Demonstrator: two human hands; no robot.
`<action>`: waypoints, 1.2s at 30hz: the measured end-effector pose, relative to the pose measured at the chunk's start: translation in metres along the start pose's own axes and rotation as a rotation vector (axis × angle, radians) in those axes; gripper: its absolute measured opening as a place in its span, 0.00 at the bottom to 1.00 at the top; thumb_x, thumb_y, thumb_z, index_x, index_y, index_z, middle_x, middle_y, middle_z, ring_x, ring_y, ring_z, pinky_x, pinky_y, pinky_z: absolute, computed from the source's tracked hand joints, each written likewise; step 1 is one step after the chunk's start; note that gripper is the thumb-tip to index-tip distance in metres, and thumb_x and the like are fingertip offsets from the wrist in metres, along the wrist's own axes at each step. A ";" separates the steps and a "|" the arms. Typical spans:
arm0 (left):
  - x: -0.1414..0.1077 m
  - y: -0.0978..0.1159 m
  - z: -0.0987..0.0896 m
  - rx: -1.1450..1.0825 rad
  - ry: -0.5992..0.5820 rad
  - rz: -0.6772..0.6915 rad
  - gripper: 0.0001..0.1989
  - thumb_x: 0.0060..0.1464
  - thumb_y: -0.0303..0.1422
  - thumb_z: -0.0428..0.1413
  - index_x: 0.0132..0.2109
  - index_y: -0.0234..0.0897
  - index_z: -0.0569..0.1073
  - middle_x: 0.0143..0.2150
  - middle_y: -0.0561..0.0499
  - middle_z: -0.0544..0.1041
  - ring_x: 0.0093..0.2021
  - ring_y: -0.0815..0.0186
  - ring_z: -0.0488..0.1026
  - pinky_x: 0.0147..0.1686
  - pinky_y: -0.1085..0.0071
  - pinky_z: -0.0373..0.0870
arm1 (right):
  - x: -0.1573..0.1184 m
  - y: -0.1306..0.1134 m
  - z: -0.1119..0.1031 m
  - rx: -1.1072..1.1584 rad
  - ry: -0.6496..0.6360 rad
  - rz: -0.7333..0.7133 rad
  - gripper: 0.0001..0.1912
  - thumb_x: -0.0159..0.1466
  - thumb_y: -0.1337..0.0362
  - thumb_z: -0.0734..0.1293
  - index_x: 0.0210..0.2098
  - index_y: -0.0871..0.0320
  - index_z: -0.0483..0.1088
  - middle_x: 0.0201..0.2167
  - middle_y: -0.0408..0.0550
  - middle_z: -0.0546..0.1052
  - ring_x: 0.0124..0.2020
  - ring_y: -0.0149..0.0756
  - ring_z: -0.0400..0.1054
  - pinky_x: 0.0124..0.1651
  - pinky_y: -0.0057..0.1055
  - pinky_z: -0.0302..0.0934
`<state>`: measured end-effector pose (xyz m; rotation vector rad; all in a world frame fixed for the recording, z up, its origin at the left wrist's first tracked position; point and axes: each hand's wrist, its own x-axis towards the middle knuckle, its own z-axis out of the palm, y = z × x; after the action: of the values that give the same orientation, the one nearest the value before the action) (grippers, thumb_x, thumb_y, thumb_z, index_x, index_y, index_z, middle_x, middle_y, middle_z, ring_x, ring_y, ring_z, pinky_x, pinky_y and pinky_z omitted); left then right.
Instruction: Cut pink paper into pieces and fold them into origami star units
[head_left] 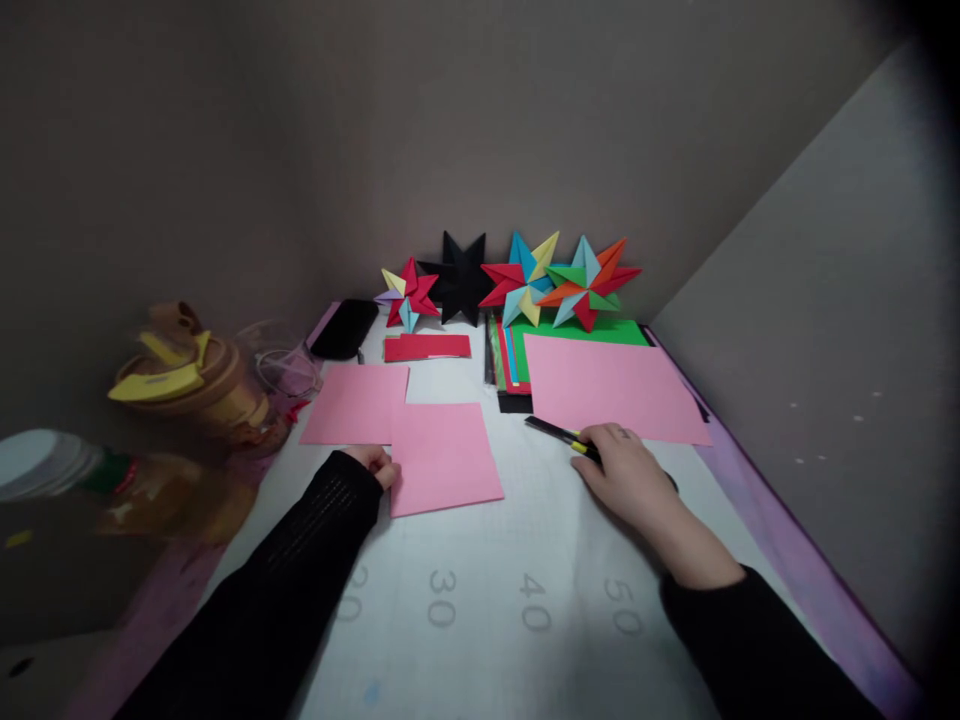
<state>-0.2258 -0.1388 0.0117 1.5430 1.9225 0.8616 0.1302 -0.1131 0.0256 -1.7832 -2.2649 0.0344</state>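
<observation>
My left hand (373,464) is closed at the left edge of a pink paper square (445,460), its fingers curled against that edge. This square slightly overlaps another pink piece (356,405) behind it. On the right, my right hand (619,465) is closed over a black and yellow cutter (553,431), whose front end points left and away from me. Just beyond that hand a larger pink sheet (615,385) lies over a stack of coloured paper (592,332). Red paper strips (427,347) lie behind the squares.
Folded paper stars, one black (463,278) and the others multicoloured (587,284), lean against the back wall. A black phone (345,330) lies at the back left. Along the left side are glasses (281,360), a brown cup (199,385) and a white-capped bottle (112,478).
</observation>
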 end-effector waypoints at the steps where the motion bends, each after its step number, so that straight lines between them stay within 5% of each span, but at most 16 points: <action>1: 0.000 0.001 -0.001 0.013 0.013 -0.003 0.12 0.38 0.37 0.60 0.15 0.37 0.68 0.12 0.54 0.62 0.14 0.72 0.54 0.17 0.74 0.44 | -0.001 0.001 0.001 -0.014 -0.007 0.003 0.10 0.58 0.64 0.61 0.39 0.60 0.67 0.36 0.55 0.72 0.40 0.47 0.64 0.39 0.38 0.57; 4: 0.000 0.009 -0.007 0.057 0.085 0.006 0.15 0.40 0.40 0.61 0.15 0.38 0.67 0.11 0.55 0.61 0.15 0.72 0.53 0.17 0.74 0.45 | 0.002 0.005 0.004 -0.044 -0.045 0.014 0.12 0.58 0.66 0.62 0.42 0.61 0.67 0.38 0.56 0.72 0.41 0.48 0.64 0.40 0.40 0.57; 7: -0.003 0.019 -0.009 0.104 0.084 0.212 0.13 0.45 0.42 0.57 0.21 0.39 0.70 0.15 0.54 0.67 0.19 0.68 0.62 0.22 0.73 0.56 | 0.005 0.011 0.008 -0.013 -0.071 -0.009 0.14 0.59 0.68 0.61 0.45 0.62 0.66 0.39 0.57 0.73 0.43 0.48 0.65 0.43 0.41 0.58; 10: -0.008 0.022 0.003 0.178 -0.062 0.590 0.18 0.48 0.45 0.55 0.40 0.37 0.75 0.39 0.44 0.77 0.42 0.56 0.71 0.44 0.61 0.65 | 0.004 0.008 0.008 0.034 -0.058 -0.116 0.18 0.61 0.69 0.59 0.51 0.61 0.64 0.42 0.56 0.71 0.44 0.46 0.65 0.46 0.40 0.59; 12: -0.013 0.019 0.016 0.326 -0.120 0.705 0.32 0.46 0.50 0.56 0.55 0.36 0.68 0.56 0.38 0.69 0.57 0.47 0.61 0.55 0.49 0.54 | 0.002 -0.001 0.007 0.035 -0.041 -0.189 0.19 0.62 0.69 0.59 0.53 0.57 0.64 0.42 0.55 0.70 0.43 0.44 0.65 0.44 0.38 0.60; 15: -0.016 0.009 0.033 0.495 -0.154 0.688 0.45 0.43 0.54 0.57 0.63 0.36 0.56 0.62 0.36 0.61 0.62 0.43 0.54 0.56 0.44 0.48 | -0.001 -0.019 0.010 0.007 -0.018 -0.258 0.20 0.62 0.69 0.59 0.54 0.54 0.65 0.42 0.55 0.70 0.42 0.43 0.65 0.43 0.38 0.60; 21: -0.010 -0.001 0.040 0.486 -0.168 0.623 0.52 0.38 0.56 0.59 0.65 0.36 0.51 0.54 0.37 0.69 0.50 0.46 0.65 0.50 0.50 0.58 | 0.004 -0.032 0.021 -0.123 -0.052 -0.258 0.24 0.61 0.74 0.59 0.55 0.52 0.66 0.43 0.56 0.69 0.42 0.44 0.63 0.42 0.38 0.56; 28: -0.013 0.001 0.044 0.620 -0.227 0.684 0.42 0.48 0.52 0.54 0.65 0.41 0.52 0.65 0.42 0.56 0.64 0.46 0.50 0.58 0.49 0.48 | -0.002 -0.033 0.010 -0.109 -0.159 -0.348 0.26 0.59 0.76 0.59 0.54 0.51 0.66 0.42 0.55 0.69 0.43 0.44 0.61 0.43 0.38 0.54; 36: -0.016 0.010 0.045 0.729 -0.287 0.680 0.32 0.52 0.48 0.52 0.63 0.51 0.56 0.67 0.45 0.51 0.66 0.44 0.44 0.57 0.44 0.47 | -0.019 -0.039 -0.015 0.014 -0.335 -0.454 0.23 0.62 0.73 0.58 0.54 0.48 0.66 0.38 0.52 0.68 0.38 0.38 0.62 0.40 0.33 0.55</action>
<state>-0.1829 -0.1462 -0.0101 2.6668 1.5695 0.1114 0.0999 -0.1429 0.0435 -1.2918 -2.8459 0.2797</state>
